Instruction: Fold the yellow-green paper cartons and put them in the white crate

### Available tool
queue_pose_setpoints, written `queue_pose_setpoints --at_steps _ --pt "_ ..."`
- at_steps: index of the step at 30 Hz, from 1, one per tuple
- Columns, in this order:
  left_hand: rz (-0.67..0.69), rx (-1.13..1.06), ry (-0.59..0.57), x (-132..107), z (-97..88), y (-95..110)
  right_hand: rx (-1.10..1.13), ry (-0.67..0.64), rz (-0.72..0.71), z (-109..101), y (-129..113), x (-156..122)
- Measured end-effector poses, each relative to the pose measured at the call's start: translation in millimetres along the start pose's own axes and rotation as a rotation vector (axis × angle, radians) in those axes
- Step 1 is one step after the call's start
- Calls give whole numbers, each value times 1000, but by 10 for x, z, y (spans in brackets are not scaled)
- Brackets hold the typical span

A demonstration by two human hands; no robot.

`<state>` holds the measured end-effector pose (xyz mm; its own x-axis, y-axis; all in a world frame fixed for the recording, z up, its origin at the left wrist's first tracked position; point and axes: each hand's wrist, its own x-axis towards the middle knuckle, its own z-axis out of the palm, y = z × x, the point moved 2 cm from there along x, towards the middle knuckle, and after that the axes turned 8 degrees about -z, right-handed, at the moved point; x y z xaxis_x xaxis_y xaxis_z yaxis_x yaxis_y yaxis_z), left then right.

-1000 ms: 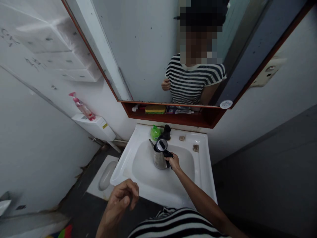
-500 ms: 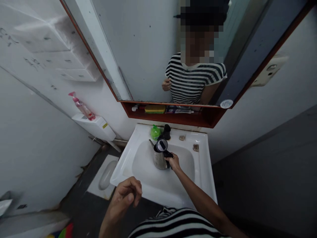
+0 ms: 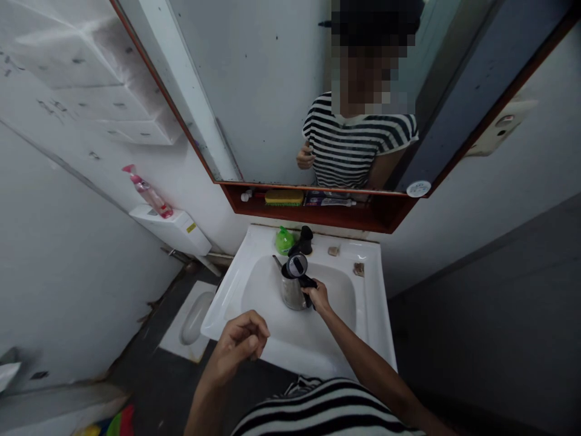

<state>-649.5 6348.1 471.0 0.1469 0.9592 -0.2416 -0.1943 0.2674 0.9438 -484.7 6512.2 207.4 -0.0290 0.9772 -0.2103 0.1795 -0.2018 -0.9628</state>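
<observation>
A steel electric kettle [image 3: 292, 289] with a black handle and a raised lid stands upright in the white sink [image 3: 373, 321], under the black tap [image 3: 305, 240]. My right hand [image 3: 319, 297] is wrapped round the kettle's black handle. My left hand [image 3: 240, 344] hovers over the sink's front left rim, fingers curled loosely inward with nothing visible in them. The mirror [image 3: 272, 91] above shows my striped shirt and my raised left hand.
A green bottle [image 3: 284, 240] sits by the tap, and two small brownish lumps [image 3: 358, 269] lie on the sink's back rim. A red-brown shelf [image 3: 318, 209] holds a sponge and tubes. A squat toilet [image 3: 193, 318] and a cistern with a pink spray bottle [image 3: 147, 192] are left.
My left hand has moved up and to the right, toward the sink's front rim. The kettle and my right hand have stayed put.
</observation>
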Motion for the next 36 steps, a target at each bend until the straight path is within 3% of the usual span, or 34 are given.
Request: queue_pose_setpoints --at_steps 5,8,12,14,18,22,29,36 --pt "-94 155 21 227 -15 62 24 -3 4 -4 -20 9" --pt "-118 250 54 480 -70 68 26 -3 7 -10 -35 21" --pt "42 569 231 1024 -206 46 16 -8 11 -18 -52 27" --pt "91 644 256 1324 -250 16 8 -12 13 -19 -60 26" --pt "158 787 231 1824 -227 -23 0 -10 15 -17 -73 31" --pt "235 967 124 2163 -104 -44 9 -6 18 -13 -75 48" --pt "224 1219 -19 2507 -46 -188 19 2 27 -9 -60 59" --pt "209 1341 -60 2546 -59 -198 15 3 22 -19 -87 50"
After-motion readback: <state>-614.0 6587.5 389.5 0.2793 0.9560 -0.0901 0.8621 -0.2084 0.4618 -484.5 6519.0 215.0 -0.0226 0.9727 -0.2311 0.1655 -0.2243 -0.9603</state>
